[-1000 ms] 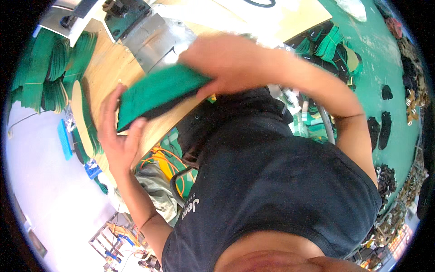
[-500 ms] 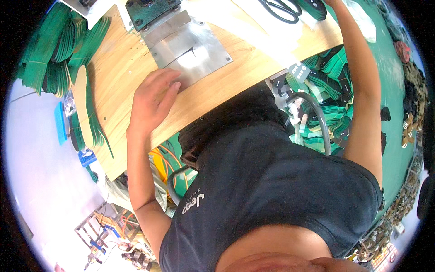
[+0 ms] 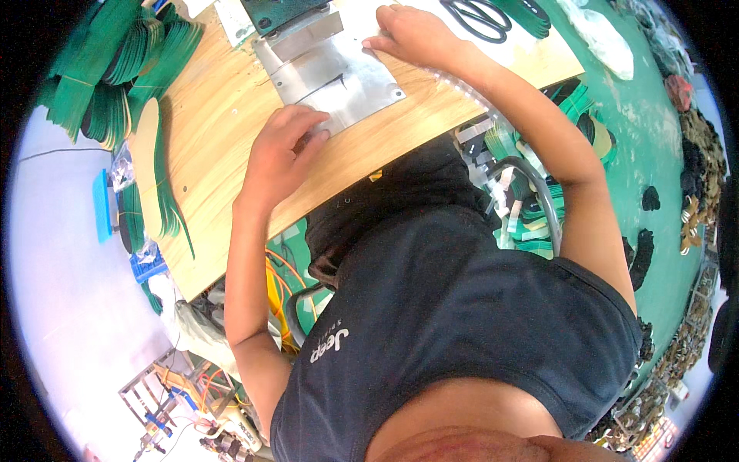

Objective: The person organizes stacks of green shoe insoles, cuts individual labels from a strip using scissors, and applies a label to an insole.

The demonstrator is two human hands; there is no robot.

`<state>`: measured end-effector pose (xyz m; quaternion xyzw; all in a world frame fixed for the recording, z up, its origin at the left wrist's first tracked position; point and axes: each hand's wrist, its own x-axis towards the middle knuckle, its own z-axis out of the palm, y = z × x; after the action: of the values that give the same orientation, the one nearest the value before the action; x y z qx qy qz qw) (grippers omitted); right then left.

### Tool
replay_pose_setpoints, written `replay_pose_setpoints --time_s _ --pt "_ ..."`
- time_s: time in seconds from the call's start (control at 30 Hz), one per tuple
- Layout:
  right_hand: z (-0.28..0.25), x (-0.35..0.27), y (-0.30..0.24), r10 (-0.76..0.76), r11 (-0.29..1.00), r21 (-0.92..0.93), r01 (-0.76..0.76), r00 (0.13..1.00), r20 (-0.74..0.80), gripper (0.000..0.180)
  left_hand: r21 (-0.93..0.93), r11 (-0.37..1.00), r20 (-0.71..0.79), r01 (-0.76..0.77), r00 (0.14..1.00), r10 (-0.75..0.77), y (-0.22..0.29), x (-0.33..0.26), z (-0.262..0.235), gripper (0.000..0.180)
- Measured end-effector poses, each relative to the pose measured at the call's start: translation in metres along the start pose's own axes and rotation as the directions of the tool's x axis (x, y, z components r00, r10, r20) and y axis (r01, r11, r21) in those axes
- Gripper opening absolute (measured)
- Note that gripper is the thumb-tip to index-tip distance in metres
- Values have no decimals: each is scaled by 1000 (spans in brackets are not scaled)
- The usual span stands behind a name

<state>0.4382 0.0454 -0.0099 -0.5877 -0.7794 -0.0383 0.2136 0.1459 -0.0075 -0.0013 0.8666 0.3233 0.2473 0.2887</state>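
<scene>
Near the wooden table's front edge, the steel plate lies between 2 seemingly empty hands, fingers loosely parted: left hand at its near-left corner, right hand beside its right edge.

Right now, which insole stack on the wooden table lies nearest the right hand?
The green-and-black insole stack beside the coiled black cable, right of the right hand; the beige-faced stack and green bundles lie far left.

Bright glare whitens the metal plate; fisheye edges curve and darken.
</scene>
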Motion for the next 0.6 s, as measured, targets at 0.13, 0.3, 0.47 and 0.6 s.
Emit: replay_pose_setpoints --time_s 0.13,0.3,0.47,0.6 --pt "30 18 31 -59 997 -40 62 996 67 28 7 1000 13 -10 1000 10 9 1 -2 18" --pt "7 8 64 41 999 15 -41 999 -8 22 -130 988 -5 -89 996 89 21 30 23 21" --pt "-53 -70 2 386 392 906 -159 923 -5 20 -551 833 -134 49 980 -146 50 60 79 31" --pt "-71 -114 -40 506 161 980 -115 862 18 18 -783 621 -68 34 988 -140 83 77 113 32"
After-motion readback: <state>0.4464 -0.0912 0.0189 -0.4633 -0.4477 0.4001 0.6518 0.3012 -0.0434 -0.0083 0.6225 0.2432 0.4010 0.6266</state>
